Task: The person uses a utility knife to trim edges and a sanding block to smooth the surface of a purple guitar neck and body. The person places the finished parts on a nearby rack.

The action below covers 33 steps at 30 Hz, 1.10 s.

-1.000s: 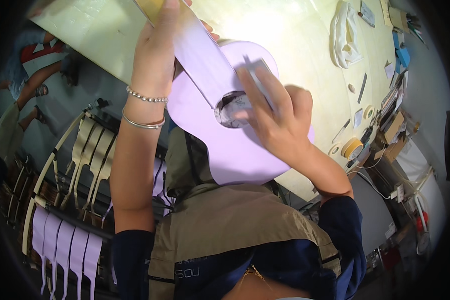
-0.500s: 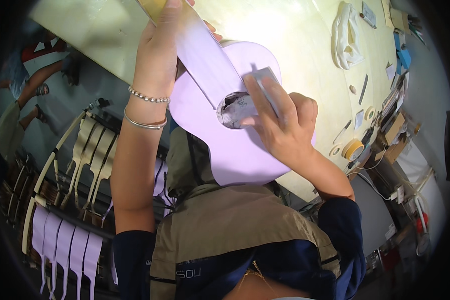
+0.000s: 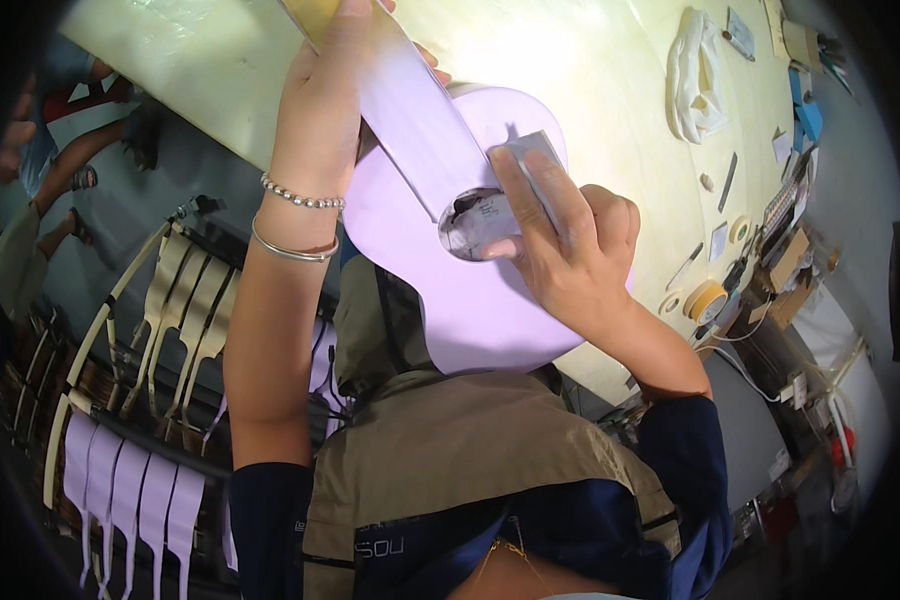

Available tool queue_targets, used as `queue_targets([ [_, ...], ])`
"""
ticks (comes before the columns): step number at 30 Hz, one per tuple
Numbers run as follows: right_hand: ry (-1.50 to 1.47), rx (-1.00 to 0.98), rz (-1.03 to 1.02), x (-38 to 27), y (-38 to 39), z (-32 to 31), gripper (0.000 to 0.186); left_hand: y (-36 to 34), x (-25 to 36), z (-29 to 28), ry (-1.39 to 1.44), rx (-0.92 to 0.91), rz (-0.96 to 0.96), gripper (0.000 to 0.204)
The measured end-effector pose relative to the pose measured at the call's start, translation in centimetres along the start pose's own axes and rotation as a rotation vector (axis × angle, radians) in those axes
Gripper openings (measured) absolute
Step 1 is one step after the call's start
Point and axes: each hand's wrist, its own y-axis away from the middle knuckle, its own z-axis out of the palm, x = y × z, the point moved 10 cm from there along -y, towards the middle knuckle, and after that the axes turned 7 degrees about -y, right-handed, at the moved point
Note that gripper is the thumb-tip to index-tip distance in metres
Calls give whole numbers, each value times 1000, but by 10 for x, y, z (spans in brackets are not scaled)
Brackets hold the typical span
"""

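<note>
A lilac ukulele (image 3: 500, 320) leans against my lap and the table edge, its neck pointing up and to the left. My left hand (image 3: 335, 70) is wrapped round the neck, whose upper end fades to yellow. Close by the round soundhole (image 3: 460, 225), my right hand (image 3: 575, 235) grips a grey, flat sanding block (image 3: 538, 165) with fingers on top and the thumb near the hole's rim. The block's underside is hidden, so I cannot tell where it touches the body. Something pale with dark marks shows inside the hole.
A pale table (image 3: 610, 60) stretches ahead. On its right lie a white cloth (image 3: 695, 80), a yellow tape roll (image 3: 707, 300) and small tools. At lower left a rack (image 3: 60, 440) carries lilac necks (image 3: 135, 490) and cream necks (image 3: 190, 295). Another person's legs (image 3: 70, 165) show at far left.
The ukulele and both my hands have shifted very slightly to the right. My right hand keeps its grip on the sanding block. At far left, another person's hand has come into view.
</note>
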Motion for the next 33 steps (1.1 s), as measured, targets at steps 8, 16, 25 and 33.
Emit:
queue_targets([
  [8,-79,-84,47,5,-16,8,64,-1,1,-2,-32,9,21,61],
  [16,-96,-59,36,6,-14,10,66,-2,0,-4,-19,12,27,61],
  [25,-84,-44,11,8,-21,9,65,-3,3,-3,-9,4,41,60],
  [33,-167,-104,39,9,6,-4,68,-1,2,0,-27,-33,41,61],
])
